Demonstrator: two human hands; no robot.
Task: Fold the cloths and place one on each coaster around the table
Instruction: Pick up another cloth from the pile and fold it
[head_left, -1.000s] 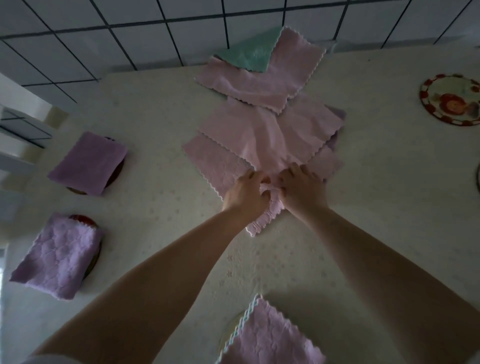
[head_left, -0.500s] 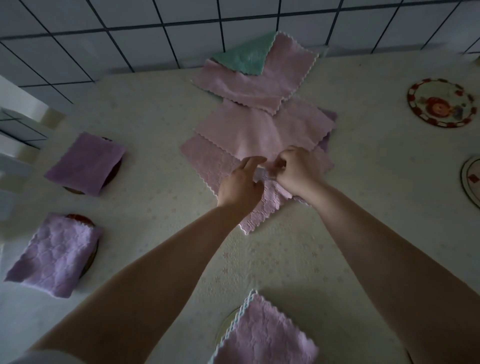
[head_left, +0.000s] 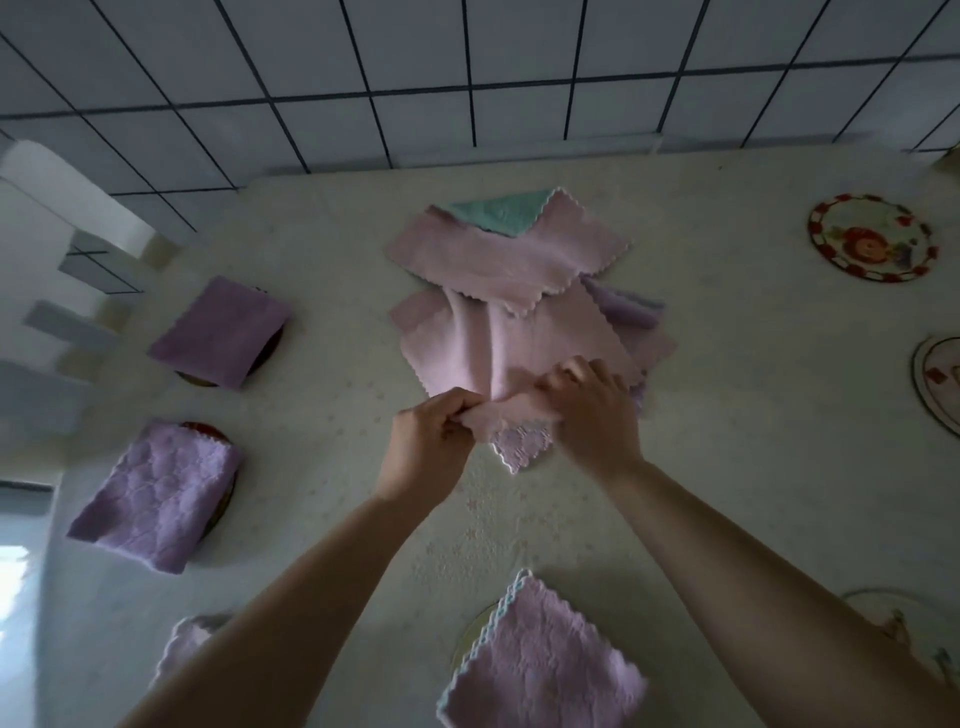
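We lift the near corner of a pink cloth off the pile

Our left hand (head_left: 428, 447) and right hand (head_left: 592, 410) both pinch the near edge of the top pink cloth (head_left: 519, 358), fingers curled round a bunched strip of fabric stretched between them, left to right. The rest of that cloth runs away from us toward the table's far edge, its far part tucked under another pink cloth (head_left: 498, 254) in the pile at the table's middle. Both hands sit at the same nearness, so the fold, we judge, goes forward from us. Folded purple cloths already cover coasters along the left edge (head_left: 221, 332) (head_left: 156, 493) and the near edge (head_left: 540, 670). A patterned coaster (head_left: 872, 236) by the right edge shows bare; others near it are partly cut off.
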